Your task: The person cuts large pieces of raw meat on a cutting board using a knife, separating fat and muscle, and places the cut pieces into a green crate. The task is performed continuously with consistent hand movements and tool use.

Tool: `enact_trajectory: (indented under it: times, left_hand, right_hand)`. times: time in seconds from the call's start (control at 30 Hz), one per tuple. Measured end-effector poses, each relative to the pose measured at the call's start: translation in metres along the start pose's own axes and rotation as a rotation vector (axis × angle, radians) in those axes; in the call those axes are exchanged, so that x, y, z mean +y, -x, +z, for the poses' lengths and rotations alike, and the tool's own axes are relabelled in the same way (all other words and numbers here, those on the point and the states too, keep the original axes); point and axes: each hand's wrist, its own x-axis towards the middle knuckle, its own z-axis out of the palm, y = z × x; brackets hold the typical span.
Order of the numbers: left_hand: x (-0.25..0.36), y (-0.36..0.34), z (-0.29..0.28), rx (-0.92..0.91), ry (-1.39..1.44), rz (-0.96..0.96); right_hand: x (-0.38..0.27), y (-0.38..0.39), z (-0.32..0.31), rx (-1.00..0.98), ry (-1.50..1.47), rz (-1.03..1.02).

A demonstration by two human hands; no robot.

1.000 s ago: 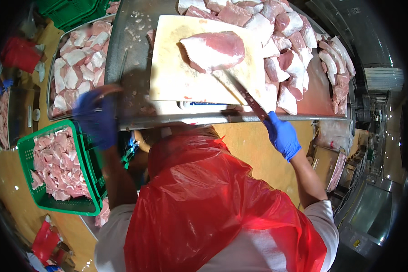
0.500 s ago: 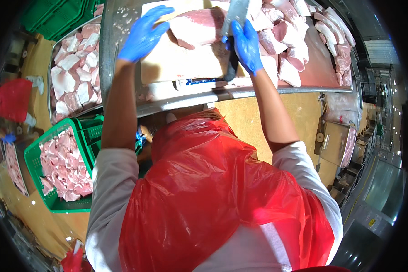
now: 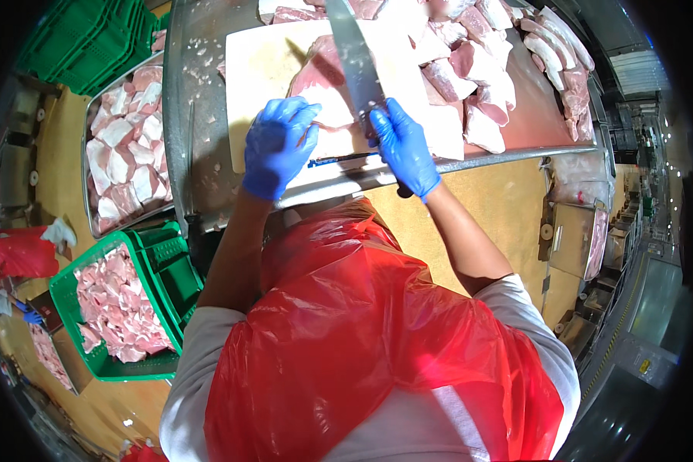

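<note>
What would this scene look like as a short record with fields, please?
Left: blue-gloved left hand, fingers bent at the near end of a large meat piece; contact hard to tell
Right: blue-gloved right hand, gripping a knife
Blade: over the meat in this view; whether it cuts is unclear
Surface: pale cutting board under the meat
Right of board: heaped meat cuts
Left side: metal tray of cuts; green basket of trimmings

Head-worn fisheye, facing down, rim unclear
</note>
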Motion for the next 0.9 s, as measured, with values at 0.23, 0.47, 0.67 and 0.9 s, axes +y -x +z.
enact_trajectory:
  times: [0.23, 0.47, 0.67, 0.9]
  left_hand:
    - [-0.013, -0.003, 0.008, -0.234, -0.106, -0.163]
    - [-0.016, 0.013, 0.023, 0.034, -0.015, -0.174]
    - [-0.024, 0.017, 0.025, 0.151, 0.168, -0.272]
    - [-0.025, 0.017, 0.013, 0.041, 0.142, -0.366]
  right_hand:
    - [-0.008, -0.008, 0.034, 0.028, 0.225, -0.248]
    - [0.022, 0.073, -0.015, -0.215, 0.627, -0.072]
    - [0.012, 0.056, -0.008, -0.282, 0.596, -0.147]
    - [-0.030, -0.006, 0.052, -0.249, 0.725, -0.274]
